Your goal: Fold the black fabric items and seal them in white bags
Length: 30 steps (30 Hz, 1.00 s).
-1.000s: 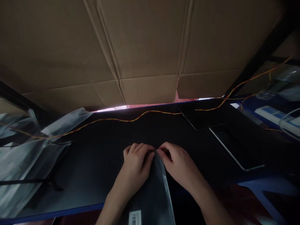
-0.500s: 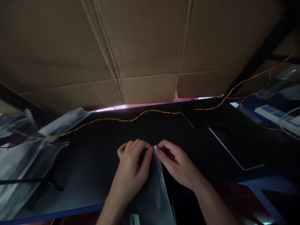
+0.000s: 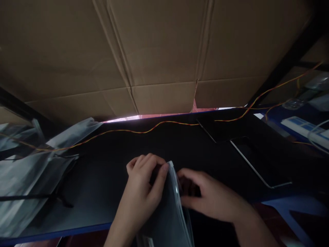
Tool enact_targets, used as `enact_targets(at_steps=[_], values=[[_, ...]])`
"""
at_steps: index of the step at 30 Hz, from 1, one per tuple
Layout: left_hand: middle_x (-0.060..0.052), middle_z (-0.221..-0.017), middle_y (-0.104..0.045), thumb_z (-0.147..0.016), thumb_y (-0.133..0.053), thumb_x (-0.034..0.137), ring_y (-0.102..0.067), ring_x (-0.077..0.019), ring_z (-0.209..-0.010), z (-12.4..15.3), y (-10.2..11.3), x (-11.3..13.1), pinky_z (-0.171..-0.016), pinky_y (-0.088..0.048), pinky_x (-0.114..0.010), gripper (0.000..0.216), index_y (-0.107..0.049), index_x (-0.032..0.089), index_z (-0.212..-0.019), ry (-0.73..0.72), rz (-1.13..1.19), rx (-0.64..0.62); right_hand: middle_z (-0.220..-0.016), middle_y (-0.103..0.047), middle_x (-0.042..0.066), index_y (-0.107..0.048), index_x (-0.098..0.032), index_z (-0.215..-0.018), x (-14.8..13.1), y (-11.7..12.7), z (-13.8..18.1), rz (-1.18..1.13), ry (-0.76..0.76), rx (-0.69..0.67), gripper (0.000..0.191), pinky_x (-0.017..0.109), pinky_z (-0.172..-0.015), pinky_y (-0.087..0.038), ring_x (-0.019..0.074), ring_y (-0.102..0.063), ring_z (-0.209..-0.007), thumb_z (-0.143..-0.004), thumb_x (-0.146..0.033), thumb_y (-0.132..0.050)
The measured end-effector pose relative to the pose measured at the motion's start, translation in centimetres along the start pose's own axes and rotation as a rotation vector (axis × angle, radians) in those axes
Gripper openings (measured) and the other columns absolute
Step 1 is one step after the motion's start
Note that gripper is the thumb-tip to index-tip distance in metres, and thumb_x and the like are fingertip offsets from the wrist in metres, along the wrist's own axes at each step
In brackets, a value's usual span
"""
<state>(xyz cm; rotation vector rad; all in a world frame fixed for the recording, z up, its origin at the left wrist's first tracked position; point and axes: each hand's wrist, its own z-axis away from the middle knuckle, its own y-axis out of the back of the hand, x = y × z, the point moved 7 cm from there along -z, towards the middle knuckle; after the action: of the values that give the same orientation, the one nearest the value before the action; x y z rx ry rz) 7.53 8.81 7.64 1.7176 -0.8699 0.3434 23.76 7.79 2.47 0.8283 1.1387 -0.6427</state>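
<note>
My left hand (image 3: pixel 142 188) pinches the top corner of a clear plastic bag (image 3: pixel 169 212) that stands up from the near table edge, thumb and fingers closed on it. My right hand (image 3: pixel 210 197) sits just right of the bag, fingers curled against its side near the opening; what they grip is hidden in the dark. Both hands rest over a black table top (image 3: pixel 108 161).
A large cardboard box (image 3: pixel 154 51) fills the back. A red-yellow twisted wire (image 3: pixel 144 130) runs across the table. Crumpled plastic bags (image 3: pixel 28 168) lie at left. A dark flat panel with a pale edge (image 3: pixel 257 164) lies at right, a power strip (image 3: pixel 303 127) beyond it.
My right hand has left the bag's top corner and dropped down and to the right along the bag's side. My left hand keeps its pinch on the corner.
</note>
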Motion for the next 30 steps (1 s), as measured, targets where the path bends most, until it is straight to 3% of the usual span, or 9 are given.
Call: enact_targets(at_steps=[3, 7, 12, 16, 19, 22, 25, 28, 30], values=[[0.007, -0.088, -0.07, -0.108, -0.055, 0.026, -0.065, -0.0185, -0.087, 0.1, -0.9, 0.6, -0.101, -0.034, -0.046, 0.018, -0.065, 0.028, -0.094, -0.034, -0.016, -0.101, -0.096, -0.073, -0.001, -0.074, -0.027, -0.109, -0.4, 1.9, -0.7, -0.062, 0.066, 0.153, 0.018, 0.029, -0.08, -0.052, 0.0168, -0.067, -0.089, -0.107, -0.043, -0.065], [0.007, -0.086, -0.069, -0.109, -0.051, 0.024, -0.066, -0.0177, -0.084, 0.2, -1.0, 0.5, -0.1, -0.039, -0.045, 0.021, -0.062, 0.027, -0.092, -0.028, -0.037, -0.036, -0.078, -0.06, -0.005, -0.069, -0.025, -0.092, -0.8, 1.6, -0.6, -0.018, 0.088, 0.264, 0.028, 0.026, -0.065, -0.044, 0.0133, -0.055, -0.072, -0.11, -0.045, -0.06], [0.002, -0.081, -0.064, -0.111, -0.047, 0.032, -0.064, -0.0212, -0.08, -1.1, 2.1, -1.8, -0.09, -0.045, -0.044, 0.024, -0.058, 0.027, -0.09, 0.055, -0.134, 0.208, -0.072, -0.055, -0.006, -0.055, -0.024, -0.077, 0.1, -2.1, 1.1, -0.016, -0.006, 0.166, 0.025, 0.024, -0.06, -0.04, 0.0121, -0.05, -0.068, -0.1, -0.025, -0.066], [-0.003, -0.094, -0.071, -0.108, -0.051, 0.033, -0.066, -0.0274, -0.093, -3.3, 4.3, -2.5, -0.1, -0.045, -0.053, 0.021, -0.063, 0.026, -0.094, 0.084, -0.276, 0.33, -0.074, -0.062, -0.004, -0.055, -0.024, -0.075, 0.8, -4.0, 2.3, 0.09, -0.087, 0.06, 0.02, 0.025, -0.058, -0.04, 0.0126, -0.057, -0.066, -0.089, -0.014, -0.066], [-0.01, -0.126, -0.075, -0.107, -0.056, 0.033, -0.066, -0.0378, -0.119, -2.4, 3.5, -1.6, -0.115, -0.036, -0.07, 0.024, -0.069, 0.026, -0.126, 0.071, -0.428, 0.308, -0.078, -0.07, -0.001, -0.063, -0.026, -0.079, 1.2, -3.5, 2.6, 0.24, -0.076, 0.08, 0.018, 0.029, -0.062, -0.046, 0.0163, -0.065, -0.069, -0.096, -0.021, -0.064], [-0.017, -0.158, -0.063, -0.108, -0.053, 0.045, -0.057, -0.0494, -0.142, 1.6, 0.1, -1.3, -0.11, -0.037, -0.087, 0.057, -0.046, 0.028, -0.162, 0.031, -0.584, 0.11, -0.091, -0.076, 0.003, -0.07, -0.028, -0.091, 1.7, -1.5, 2.7, 0.375, -0.007, 0.27, 0.025, 0.036, -0.072, -0.056, 0.0227, -0.074, -0.082, -0.108, -0.034, -0.054], [-0.02, -0.168, -0.053, -0.103, -0.056, 0.063, -0.047, -0.0624, -0.15, 5.9, -3.2, -1.8, -0.087, -0.051, -0.092, 0.077, -0.037, 0.029, -0.17, -0.042, -0.638, 0.014, -0.12, -0.079, 0.009, -0.074, -0.03, -0.114, 2.4, 0.4, 3.1, 0.585, 0.094, 0.529, 0.029, 0.049, -0.091, -0.062, 0.0305, -0.076, -0.109, -0.113, -0.037, -0.046], [-0.016, -0.172, -0.049, -0.102, -0.058, 0.05, -0.041, -0.0585, -0.156, 7.3, -4.7, -2.3, -0.094, -0.054, -0.088, 0.071, -0.041, 0.028, -0.168, -0.05, -0.655, 0.016, -0.159, -0.064, 0.009, -0.065, -0.03, -0.148, 3.2, 0.6, 2.7, 0.801, 0.181, 0.601, 0.038, 0.064, -0.117, -0.052, 0.0378, -0.055, -0.151, -0.113, -0.038, -0.05], [-0.01, -0.17, -0.053, -0.102, -0.055, 0.035, -0.046, -0.0516, -0.156, 6.7, -4.9, -2.2, -0.1, -0.057, -0.082, 0.062, -0.048, 0.029, -0.163, -0.061, -0.629, 0.007, -0.171, -0.052, 0.008, -0.056, -0.028, -0.16, 3.7, 0.3, 2.2, 0.89, 0.207, 0.561, 0.048, 0.069, -0.126, -0.043, 0.0391, -0.038, -0.164, -0.114, -0.04, -0.051]])
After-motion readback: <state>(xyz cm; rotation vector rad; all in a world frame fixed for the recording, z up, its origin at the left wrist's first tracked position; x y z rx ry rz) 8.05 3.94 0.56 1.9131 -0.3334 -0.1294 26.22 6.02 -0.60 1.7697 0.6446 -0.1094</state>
